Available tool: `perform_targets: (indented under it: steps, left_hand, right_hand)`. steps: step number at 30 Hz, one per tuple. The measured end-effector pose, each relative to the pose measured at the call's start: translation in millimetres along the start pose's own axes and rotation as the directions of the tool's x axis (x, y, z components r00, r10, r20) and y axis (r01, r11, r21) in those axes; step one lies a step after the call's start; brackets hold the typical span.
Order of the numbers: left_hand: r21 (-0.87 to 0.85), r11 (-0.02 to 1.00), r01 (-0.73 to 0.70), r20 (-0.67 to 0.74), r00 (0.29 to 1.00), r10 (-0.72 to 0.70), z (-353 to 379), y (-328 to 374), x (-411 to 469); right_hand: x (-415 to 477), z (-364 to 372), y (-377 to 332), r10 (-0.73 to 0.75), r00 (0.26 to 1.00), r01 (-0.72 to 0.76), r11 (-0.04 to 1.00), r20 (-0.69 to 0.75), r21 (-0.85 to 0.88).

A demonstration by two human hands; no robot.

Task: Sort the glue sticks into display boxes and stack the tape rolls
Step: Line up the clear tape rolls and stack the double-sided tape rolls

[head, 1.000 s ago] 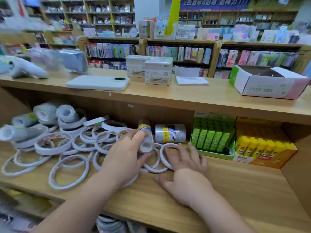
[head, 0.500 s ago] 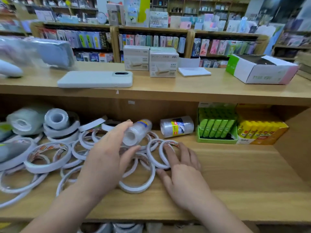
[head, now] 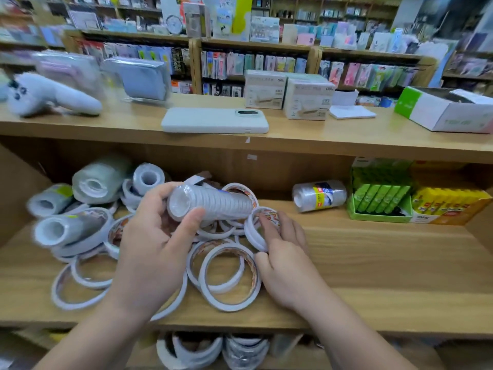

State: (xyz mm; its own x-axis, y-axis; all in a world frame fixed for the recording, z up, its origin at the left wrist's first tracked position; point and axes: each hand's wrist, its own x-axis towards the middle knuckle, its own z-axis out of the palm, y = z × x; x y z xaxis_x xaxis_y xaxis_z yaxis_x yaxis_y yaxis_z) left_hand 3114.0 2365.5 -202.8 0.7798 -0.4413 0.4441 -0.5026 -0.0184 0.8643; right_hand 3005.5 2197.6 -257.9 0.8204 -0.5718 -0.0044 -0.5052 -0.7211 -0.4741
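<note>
The shrink-wrapped sleeve of tape rolls (head: pixel 213 201) is lifted clear of the shelf (head: pixel 373 263), lying roughly level above the pile with its open core end turned toward the camera. The left hand (head: pixel 157 236) holds it, fingers curled over the top and the thumb pressed under the near end. It looks light and stiff as a bundle, but the film is glossy and probably slippery, so a grip round the barrel, not just at one end, should hold it best. Squeezing hard may crease the wrap. Just to its right, the right hand (head: pixel 285 263) pinches a tape ring (head: pixel 257 231) that stands tilted on edge, fingers laid across its face and the thumb against its lower rim. Thin rings like this likely flex and roll, so taking them by the rim suits them. Below both hands, loose rings (head: pixel 229 276) lie flat and overlapping on the shelf, unstacked. A second sleeve (head: pixel 318 194) lies on its side farther right, near the green display box (head: pixel 378 204) and yellow display box (head: pixel 450 206), both holding glue sticks. On the counter (head: pixel 320 141) above rests a phone (head: pixel 213 120).
</note>
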Motion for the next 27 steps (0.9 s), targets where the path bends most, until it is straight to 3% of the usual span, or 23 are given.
perform_targets:
  steps: [7, 9, 14, 27]
  left_hand:
    - [-0.214, 0.969, 0.122, -0.022, 0.991, -0.129, 0, -17, -9]
    - [-0.289, 0.947, 0.144, -0.033, 0.987, -0.16, 0, -19, -11]
    - [-0.429, 0.888, 0.164, -0.07, 0.974, -0.214, -8, -18, -8]
    - [-0.384, 0.918, 0.1, -0.074, 0.988, -0.139, -1, -14, -15]
  right_hand:
    - [-8, 4, -5, -0.006, 0.985, -0.001, 0.999, -0.173, -0.04]
    - [-17, 0, -3, -0.048, 0.99, 0.042, 0.998, -0.13, -0.052]
    - [-28, -13, 7, -0.07, 0.985, 0.1, 0.975, 0.155, -0.196]
    - [-8, 4, -13, -0.085, 0.992, 0.099, 0.985, 0.099, -0.143]
